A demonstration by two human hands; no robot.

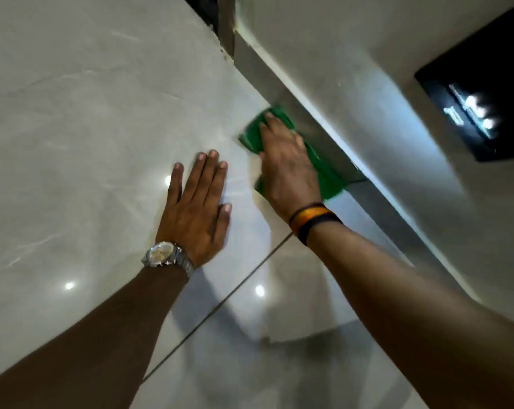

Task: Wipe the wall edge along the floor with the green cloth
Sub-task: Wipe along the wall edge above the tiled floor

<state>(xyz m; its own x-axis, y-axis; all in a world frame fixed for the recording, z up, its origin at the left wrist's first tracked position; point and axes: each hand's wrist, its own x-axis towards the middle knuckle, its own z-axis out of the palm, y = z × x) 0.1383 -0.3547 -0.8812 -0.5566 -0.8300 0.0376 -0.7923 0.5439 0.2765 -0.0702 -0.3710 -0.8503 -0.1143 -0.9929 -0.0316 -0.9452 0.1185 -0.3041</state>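
The green cloth (254, 137) lies bunched against the grey skirting strip (258, 75) where the white wall (353, 69) meets the glossy floor (87, 128). My right hand (285, 163) presses down on the cloth, fingers pointing along the wall edge; part of the cloth sticks out beyond my palm on the wall side. My left hand (198, 208) rests flat on the floor tile just left of the cloth, fingers spread, holding nothing. A watch sits on the left wrist and bands on the right wrist.
A dark panel (480, 93) with bright reflections is set in the wall at the upper right. A dark gap (202, 10) opens at the far end of the wall. A grout line (220, 299) crosses the floor under my arms.
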